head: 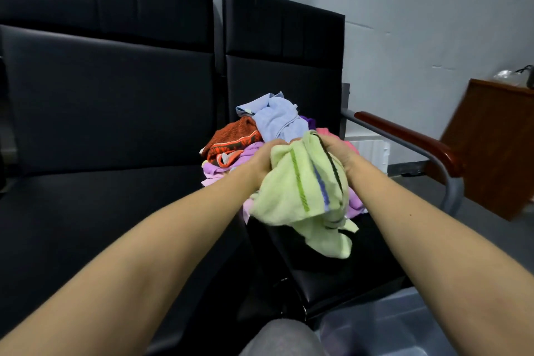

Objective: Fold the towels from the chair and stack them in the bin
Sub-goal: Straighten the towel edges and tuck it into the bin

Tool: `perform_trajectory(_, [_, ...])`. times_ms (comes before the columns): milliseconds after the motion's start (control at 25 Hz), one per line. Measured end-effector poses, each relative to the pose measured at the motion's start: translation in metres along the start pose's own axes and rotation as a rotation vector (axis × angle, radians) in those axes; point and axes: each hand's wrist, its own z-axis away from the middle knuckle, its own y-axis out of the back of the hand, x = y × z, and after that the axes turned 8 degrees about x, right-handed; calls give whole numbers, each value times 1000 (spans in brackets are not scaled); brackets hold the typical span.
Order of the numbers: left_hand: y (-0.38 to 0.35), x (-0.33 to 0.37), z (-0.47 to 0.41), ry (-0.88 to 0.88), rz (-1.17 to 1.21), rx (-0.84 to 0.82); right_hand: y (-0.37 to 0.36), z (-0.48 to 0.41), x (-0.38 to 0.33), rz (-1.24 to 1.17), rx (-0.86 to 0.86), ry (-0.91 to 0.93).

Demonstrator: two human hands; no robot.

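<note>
A crumpled light green towel (303,196) with green, blue and dark stripes hangs between my two hands above the black chair seat (332,277). My left hand (261,160) grips its left top edge and my right hand (336,150) grips its right top edge. Behind it, a pile of towels lies on the seat: a light blue one (277,118) on top, an orange-red one (234,139) to the left, lilac and pink ones (216,167) beneath. A translucent grey bin (384,326) stands on the floor at the bottom right, partly hidden by my right arm.
A second black chair (109,130) adjoins on the left. The towel chair has a wooden armrest (410,139) on a grey metal frame at the right. A brown wooden cabinet (497,147) stands further right against the pale wall. My grey-clad knee (280,338) shows at the bottom.
</note>
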Motion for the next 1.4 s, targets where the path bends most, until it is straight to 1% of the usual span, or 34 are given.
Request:
perform_trajectory(40, [9, 4, 4, 30, 28, 43, -5, -8, 5, 49, -8, -40])
perform_trajectory(80, [22, 8, 8, 35, 53, -13, -5, -13, 11, 121, -67, -78])
perform_trajectory(120, [39, 13, 14, 37, 72, -27, -10, -19, 16, 218, -77, -96])
perform_trajectory(160, [53, 22, 24, 30, 37, -29, -15, -29, 22, 337, -51, -121])
perform_trajectory(200, [66, 28, 34, 27, -70, -26, -23, -36, 27, 429, 4, -112])
perform_trajectory(240, [77, 34, 47, 44, -207, -20, -36, -39, 30, 485, 35, -60])
perform_trajectory(280, [91, 41, 56, 71, -354, 2, -52, -42, 33, 536, 43, -5])
perform_trajectory(320, [99, 49, 66, 49, -475, 36, -69, -45, 33, 590, 27, 76])
perform_trajectory(360, [109, 59, 71, -58, -594, 115, -84, -48, 31, 662, 20, 175])
perform_trajectory(400, [121, 73, 76, -210, -693, 229, -103, -53, 27, 739, 44, 274])
perform_trajectory(440, [134, 89, 81, -378, -779, 350, -122, -60, 22, 805, 101, 360])
perform_trajectory(480, [147, 105, 87, -505, -864, 458, -143, -68, 16, 871, 146, 438])
perform_trajectory(520, [160, 121, 89, -552, -951, 571, -161, -71, 11, 913, 161, 482])
perform_trajectory(560, [173, 131, 94, -517, -1066, 721, -178, -74, 11, 962, 165, 519])
perform_trajectory(600, [188, 135, 100, -436, -1203, 915, -195, -74, 14, 1019, 150, 524])
perform_trajectory(640, [199, 132, 108, -420, -1296, 1082, -210, -74, 21, 1080, 120, 525])
perform_trajectory(680, [210, 125, 114, -491, -1312, 1137, -221, -71, 31, 1141, 80, 513])
perform_trajectory(720, [221, 115, 121, -576, -1275, 1040, -231, -70, 43, 1183, 39, 511])
perform_trajectory(760, [230, 101, 129, -589, -1211, 832, -241, -65, 55, 1181, 6, 514])
perform_trajectory(800, [234, 84, 140, -505, -1155, 575, -248, -61, 65, 1146, -23, 517])
perform_trajectory(840, [238, 65, 149, -385, -1120, 363, -255, -57, 77, 1107, -49, 512])
perform_trajectory(880, [243, 45, 155, -309, -1107, 272, -261, -52, 90, 1078, -64, 504])
perform_trajectory(920, [248, 26, 155, -317, -1112, 318, -264, -46, 103, 1057, -81, 491])
perform_trajectory(1000, [259, -7, 157, -440, -1073, 629, -263, -35, 126, 997, -135, 463])
perform_trajectory(1040, [265, -19, 160, -455, -1041, 755, -258, -28, 135, 1003, -189, 437])
perform_trajectory(1080, [272, -26, 164, -466, -1019, 808, -252, -24, 144, 1084, -251, 432])
perform_trajectory(1120, [279, -30, 169, -479, -1023, 796, -245, -22, 153, 1240, -300, 431])
perform_trajectory(1160, [284, -29, 175, -473, -1058, 744, -238, -20, 164, 1397, -310, 432])
perform_trajectory(1200, [287, -29, 181, -438, -1121, 670, -230, -17, 176, 1487, -274, 437])
perform_trajectory(1240, [290, -28, 186, -377, -1202, 596, -224, -15, 187, 1508, -212, 428])
perform_trajectory(1320, [292, -28, 193, -183, -1460, 492, -214, -13, 199, 1392, -71, 398])
perform_trajectory(1360, [294, -26, 194, -127, -1555, 499, -210, -17, 198, 1275, -18, 397])
perform_trajectory(1400, [294, -25, 196, -122, -1591, 550, -208, -22, 193, 1119, 12, 377])
